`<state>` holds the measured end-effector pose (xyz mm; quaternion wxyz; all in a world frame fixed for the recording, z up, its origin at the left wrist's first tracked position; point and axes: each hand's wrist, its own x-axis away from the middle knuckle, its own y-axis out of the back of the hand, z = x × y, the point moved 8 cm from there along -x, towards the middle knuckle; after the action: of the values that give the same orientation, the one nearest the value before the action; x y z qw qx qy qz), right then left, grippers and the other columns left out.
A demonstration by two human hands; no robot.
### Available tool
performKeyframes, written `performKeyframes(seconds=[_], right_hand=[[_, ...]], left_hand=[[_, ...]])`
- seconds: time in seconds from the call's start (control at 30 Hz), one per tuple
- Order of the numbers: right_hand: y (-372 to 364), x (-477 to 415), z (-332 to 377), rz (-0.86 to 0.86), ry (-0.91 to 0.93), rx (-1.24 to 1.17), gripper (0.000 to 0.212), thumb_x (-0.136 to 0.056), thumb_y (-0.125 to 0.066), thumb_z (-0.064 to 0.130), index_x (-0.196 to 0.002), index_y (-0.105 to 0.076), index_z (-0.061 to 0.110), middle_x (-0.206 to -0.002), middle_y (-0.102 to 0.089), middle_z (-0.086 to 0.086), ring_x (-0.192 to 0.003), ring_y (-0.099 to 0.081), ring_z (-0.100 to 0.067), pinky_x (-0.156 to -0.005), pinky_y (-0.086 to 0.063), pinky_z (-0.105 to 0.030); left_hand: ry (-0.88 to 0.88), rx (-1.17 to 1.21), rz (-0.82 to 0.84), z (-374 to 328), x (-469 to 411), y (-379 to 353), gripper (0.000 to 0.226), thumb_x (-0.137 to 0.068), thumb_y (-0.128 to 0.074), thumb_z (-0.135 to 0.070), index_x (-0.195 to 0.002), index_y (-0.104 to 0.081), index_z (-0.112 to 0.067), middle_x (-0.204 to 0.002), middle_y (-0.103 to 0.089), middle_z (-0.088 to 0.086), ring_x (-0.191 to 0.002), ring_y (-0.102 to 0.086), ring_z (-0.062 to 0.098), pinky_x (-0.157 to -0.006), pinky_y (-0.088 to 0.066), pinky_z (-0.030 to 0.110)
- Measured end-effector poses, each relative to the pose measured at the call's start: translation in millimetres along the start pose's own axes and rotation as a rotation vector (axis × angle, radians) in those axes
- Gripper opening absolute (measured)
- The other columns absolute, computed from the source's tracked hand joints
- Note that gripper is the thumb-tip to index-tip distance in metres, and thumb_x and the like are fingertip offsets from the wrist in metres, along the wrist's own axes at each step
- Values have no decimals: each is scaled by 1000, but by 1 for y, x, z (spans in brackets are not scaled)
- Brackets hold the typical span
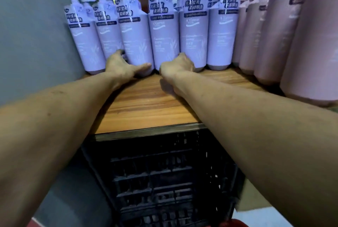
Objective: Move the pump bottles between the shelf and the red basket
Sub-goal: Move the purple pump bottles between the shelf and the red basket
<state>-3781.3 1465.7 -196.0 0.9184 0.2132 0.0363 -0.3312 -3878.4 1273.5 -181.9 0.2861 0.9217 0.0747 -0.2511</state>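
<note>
Shelf (pixel 146 102) pickup: lavender pump bottles (pixel 136 40) are clasped low by L hand (pixel 124 65) & R hand (pixel 177 65); upright lift is needed next.

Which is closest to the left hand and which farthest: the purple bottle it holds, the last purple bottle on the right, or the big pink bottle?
1. The purple bottle, gripped at its base by the left hand.
2. The last purple bottle, at the right end of the purple row.
3. The big pink bottle, at the far right.
</note>
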Motion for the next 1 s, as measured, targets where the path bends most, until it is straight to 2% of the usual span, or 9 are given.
performKeyframes(seconds=[0.13, 0.3, 0.43, 0.57, 0.7, 0.77, 0.83, 0.9, 1.0], right_hand=[[-1, -1, 0, -12, 4, 6, 51, -90, -66, 23, -138, -54, 12, -143, -57, -13, -134, -53, -32, -110, -45, -36], [-2, -2, -1, -34, 8, 38, 52, -88, -66, 21, -138, -55, 11, -142, -58, -16, -132, -54, -34, -111, -45, -36], [-3, -2, -3, -18, -4, 66, 57, -86, -70, 24, -139, -54, 13, -142, -58, -15, -131, -54, -35, -111, -45, -39], [-3, 0, -1, -37, 6, 105, 58, -86, -71, 25, -140, -52, 15, -143, -57, -15, -132, -53, -36, -111, -44, -44], [-6, -1, 2, -20, 21, 184, 67, -85, -74, 31, -144, -45, 15, -147, -51, -17, -135, -50, -38, -112, -42, -44], [-9, -3, 5, -15, -7, 207, 78, -82, -80, 38, -145, -42, 12, -148, -49, -18, -134, -51, -38, -110, -42, -43], [-16, -7, 14, -15, -78, 208, 104, -73, -88, 51, -149, -35, 4, -149, -46, -21, -135, -51, -38, -109, -43, -43], [-23, -11, 24, -41, -172, 200, 122, -66, -90, 57, -152, -27, -3, -149, -43, -25, -136, -48, -38, -108, -42, -42], [-28, -19, 29, -98, -249, 161, 114, -66, -89, 59, -146, -30, 3, -145, -43, -26, -132, -50, -40, -107, -43, -45]], left_hand=[[29, -8, -50, -4, 7, 8, 65, -52, -95, -45, -104, -66, -17, -100, -73, 0, -85, -67, 9, -77, -52, 23], [37, -127, 7, -17, 33, 32, 96, -40, -89, -61, -119, -56, -17, -118, -67, 2, -108, -64, 21, -94, -54, 39], [-39, -144, 125, -26, 62, 57, 94, -46, -89, -58, -125, -55, -19, -120, -66, -1, -112, -63, 18, -96, -52, 36], [-41, -158, 160, -23, 88, 85, 104, -37, -80, -68, -125, -53, -20, -119, -65, -3, -109, -64, 17, -93, -53, 36], [-21, -70, 67, -13, 103, 97, 90, -44, -89, -59, -114, -46, -23, -108, -59, -13, -96, -57, 8, -74, -43, 23], [-19, -36, 60, -13, 104, 97, 86, -45, -91, -55, -111, -45, -25, -104, -55, -15, -94, -54, 6, -69, -39, 19], [-14, -21, 63, -13, 102, 97, 85, -44, -92, -54, -110, -47, -25, -106, -57, -14, -96, -56, 7, -74, -41, 22], [-15, -10, 62, -12, 102, 97, 84, -41, -92, -54, -107, -48, -26, -105, -60, -14, -95, -59, 7, -70, -42, 19], [-25, 5, 63, -11, 102, 95, 80, -39, -89, -56, -101, -47, -29, -103, -61, -15, -94, -61, 7, -66, -43, 15]])
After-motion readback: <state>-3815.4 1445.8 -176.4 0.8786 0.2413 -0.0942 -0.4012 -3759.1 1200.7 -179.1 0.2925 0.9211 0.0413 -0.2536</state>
